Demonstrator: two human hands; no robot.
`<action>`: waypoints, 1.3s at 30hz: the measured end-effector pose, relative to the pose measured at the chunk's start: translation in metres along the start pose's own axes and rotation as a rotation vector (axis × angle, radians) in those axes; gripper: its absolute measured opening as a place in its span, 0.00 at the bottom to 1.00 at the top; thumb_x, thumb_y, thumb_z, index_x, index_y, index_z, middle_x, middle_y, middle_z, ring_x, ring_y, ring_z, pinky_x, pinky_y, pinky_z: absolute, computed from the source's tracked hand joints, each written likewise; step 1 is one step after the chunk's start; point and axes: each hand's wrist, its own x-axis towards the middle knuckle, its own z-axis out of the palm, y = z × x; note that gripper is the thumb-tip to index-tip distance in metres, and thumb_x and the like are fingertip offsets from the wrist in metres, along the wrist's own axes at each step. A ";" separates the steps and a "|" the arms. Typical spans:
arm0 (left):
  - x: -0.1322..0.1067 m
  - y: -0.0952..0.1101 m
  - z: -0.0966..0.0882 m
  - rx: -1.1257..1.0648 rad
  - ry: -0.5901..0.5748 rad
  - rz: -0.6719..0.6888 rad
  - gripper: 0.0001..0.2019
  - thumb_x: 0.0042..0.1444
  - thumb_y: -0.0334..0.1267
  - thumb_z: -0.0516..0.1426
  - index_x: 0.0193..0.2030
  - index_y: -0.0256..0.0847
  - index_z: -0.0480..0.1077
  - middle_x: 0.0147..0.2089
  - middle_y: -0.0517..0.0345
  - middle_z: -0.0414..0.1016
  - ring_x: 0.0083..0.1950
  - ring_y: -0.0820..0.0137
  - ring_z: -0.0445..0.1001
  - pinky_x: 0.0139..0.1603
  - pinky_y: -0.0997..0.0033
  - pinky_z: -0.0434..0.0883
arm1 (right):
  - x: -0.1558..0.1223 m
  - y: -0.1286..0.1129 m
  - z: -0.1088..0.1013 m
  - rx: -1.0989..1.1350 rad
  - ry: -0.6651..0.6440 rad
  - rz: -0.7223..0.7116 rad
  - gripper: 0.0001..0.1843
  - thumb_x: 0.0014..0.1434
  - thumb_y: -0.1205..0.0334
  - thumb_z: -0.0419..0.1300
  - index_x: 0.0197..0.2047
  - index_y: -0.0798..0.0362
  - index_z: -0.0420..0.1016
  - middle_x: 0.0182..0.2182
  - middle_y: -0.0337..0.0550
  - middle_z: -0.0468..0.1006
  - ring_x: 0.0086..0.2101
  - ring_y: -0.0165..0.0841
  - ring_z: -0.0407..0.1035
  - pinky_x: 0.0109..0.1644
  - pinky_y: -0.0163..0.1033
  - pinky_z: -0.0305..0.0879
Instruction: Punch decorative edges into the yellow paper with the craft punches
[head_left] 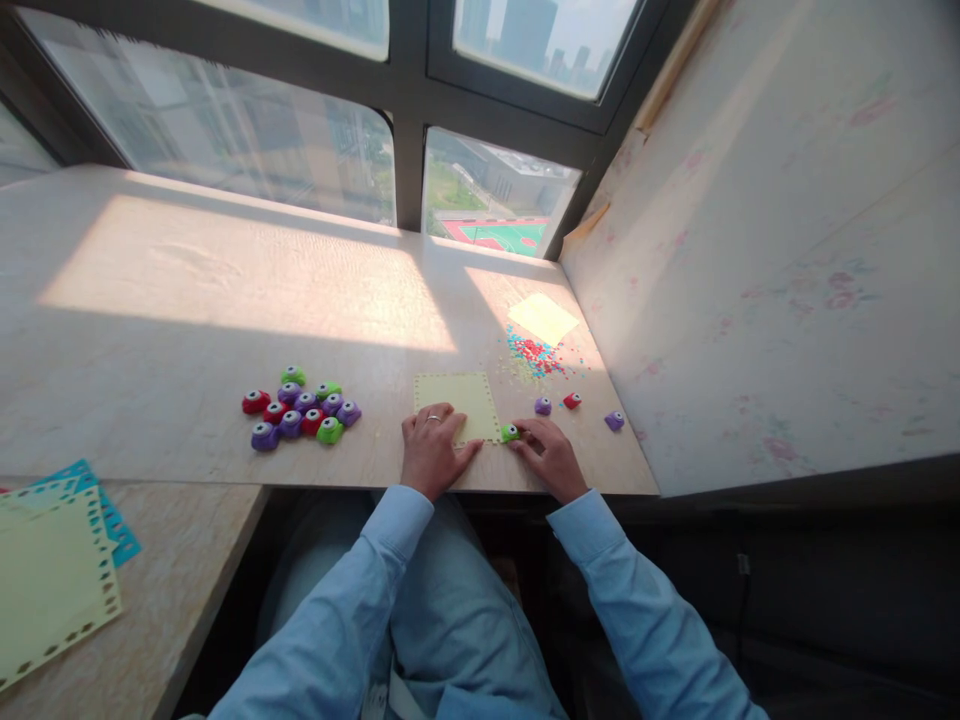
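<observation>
A pale yellow sheet of paper [457, 398] with small holes punched along its edges lies in front of me. My left hand [433, 448] rests on its lower left part, fingers lying on the sheet with the thumb apart. A ring shows on one finger. At the sheet's lower right corner is a green paper punch [510, 432], with my right hand [549, 455] closed on it by thumb and fingers. Whether its slot has paper inside is too small to tell. Near that hand stand a purple punch [543, 405], a red punch [572, 400] and another purple punch [614, 421].
Several red, green and purple punches [305, 401] cluster on the left. Punched bits [534, 352] are scattered near a yellow sheet [544, 318] at the back right. Punched sheets [52, 575] lie on a lower surface at left. A wall [750, 300] bounds the right side.
</observation>
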 end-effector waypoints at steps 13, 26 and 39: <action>-0.002 -0.002 0.001 0.002 0.015 0.022 0.16 0.55 0.50 0.62 0.45 0.45 0.76 0.54 0.46 0.74 0.56 0.53 0.69 0.54 0.50 0.62 | -0.003 0.005 0.004 0.106 0.024 0.056 0.11 0.58 0.57 0.62 0.43 0.49 0.80 0.41 0.46 0.80 0.43 0.40 0.72 0.47 0.46 0.72; -0.004 -0.002 0.000 -0.057 -0.005 0.057 0.15 0.56 0.47 0.61 0.47 0.44 0.76 0.55 0.46 0.75 0.59 0.55 0.70 0.56 0.52 0.63 | -0.002 -0.001 0.009 0.094 0.026 0.072 0.14 0.58 0.51 0.63 0.44 0.48 0.81 0.39 0.47 0.80 0.40 0.40 0.73 0.43 0.46 0.73; -0.005 -0.002 0.001 -0.046 -0.002 0.059 0.15 0.58 0.45 0.59 0.49 0.43 0.75 0.58 0.45 0.74 0.66 0.53 0.64 0.62 0.49 0.62 | -0.009 -0.004 0.002 0.095 -0.003 0.056 0.14 0.60 0.51 0.63 0.46 0.46 0.81 0.38 0.46 0.79 0.39 0.39 0.73 0.47 0.48 0.71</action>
